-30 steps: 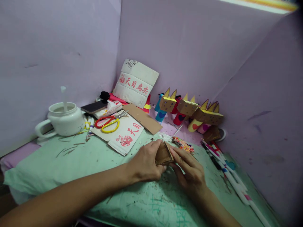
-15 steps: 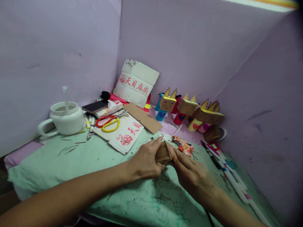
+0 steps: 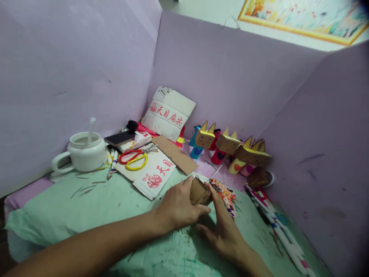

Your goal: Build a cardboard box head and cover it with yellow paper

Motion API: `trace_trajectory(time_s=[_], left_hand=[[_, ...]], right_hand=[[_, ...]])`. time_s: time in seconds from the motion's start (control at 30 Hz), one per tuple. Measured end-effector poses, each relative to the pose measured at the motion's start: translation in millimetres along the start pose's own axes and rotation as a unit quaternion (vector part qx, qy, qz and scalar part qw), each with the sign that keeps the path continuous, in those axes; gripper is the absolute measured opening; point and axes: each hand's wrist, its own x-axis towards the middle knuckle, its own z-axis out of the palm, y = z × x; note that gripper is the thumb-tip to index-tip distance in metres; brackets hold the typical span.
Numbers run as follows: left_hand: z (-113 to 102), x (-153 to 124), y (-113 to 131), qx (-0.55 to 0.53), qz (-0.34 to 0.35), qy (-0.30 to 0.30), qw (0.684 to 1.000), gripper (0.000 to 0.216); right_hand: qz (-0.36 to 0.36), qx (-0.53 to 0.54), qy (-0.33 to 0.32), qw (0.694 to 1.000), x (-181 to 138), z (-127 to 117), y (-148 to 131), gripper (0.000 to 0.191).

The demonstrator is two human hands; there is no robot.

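A small brown cardboard box (image 3: 200,193) sits between my two hands over the green cloth. My left hand (image 3: 179,204) is closed on its left side, with the thumb along the near side and a finger at the far edge. On the right, my right hand (image 3: 220,221) has its fingers stretched out against the box's side. The right thumb stands apart below the box. Just beyond the right fingers is a clump of small multicoloured pieces (image 3: 225,193), partly hidden by that hand.
Red-and-yellow-handled scissors (image 3: 137,159) lie on a white printed card (image 3: 155,179). A white mug (image 3: 88,154) stands left, near a phone (image 3: 119,137). Cardboard-headed tube figures (image 3: 221,148) line the back; marker pens (image 3: 276,219) lie right. Purple panels (image 3: 230,77) enclose the table.
My right hand has loosened from the box, its thumb dropping away and fingers spreading. The box has turned slightly in my left hand. The view has tilted up.
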Motion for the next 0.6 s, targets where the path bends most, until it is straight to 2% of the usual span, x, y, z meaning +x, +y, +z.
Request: trace_trajectory(time_s=[0.07, 0.1, 0.13, 0.23, 0.3, 0.43, 0.6], left_hand=[[0.5, 1.1, 0.1, 0.001, -0.004, -0.004, 1.000, 0.081], [-0.3, 1.4, 0.8, 0.000, -0.003, -0.016, 1.000, 0.086], [-2.1, 1.6, 1.9, -0.003, -0.002, -0.035, 0.999, 0.089], [-13.3, 2.7, 4.9, -0.044, 0.014, -0.103, 0.994, 0.093], [-23.2, 4.1, 4.6, -0.091, 0.033, -0.132, 0.987, 0.102], [-34.2, 6.0, -0.6, -0.085, 0.115, -0.171, 0.975, 0.112], [-24.5, 5.0, -8.0, -0.037, 0.131, -0.150, 0.979, 0.102]], right_hand=[[0.041, 0.035, -0.004, 0.999, -0.4, 8.2, -3.0, 0.113], [0.060, 0.044, 0.013, 0.997, -0.2, 11.3, -4.3, 0.116], [0.080, 0.050, 0.036, 0.995, 0.5, 13.2, -5.3, 0.111], [0.122, 0.086, 0.092, 0.984, 3.9, 11.4, -5.9, 0.083], [0.132, 0.149, 0.108, 0.974, 6.0, 6.0, -5.1, 0.074], [0.108, 0.290, 0.096, 0.946, 5.7, -2.5, -4.3, 0.079], [0.095, 0.317, 0.052, 0.942, -0.3, -2.4, -3.6, 0.084]])
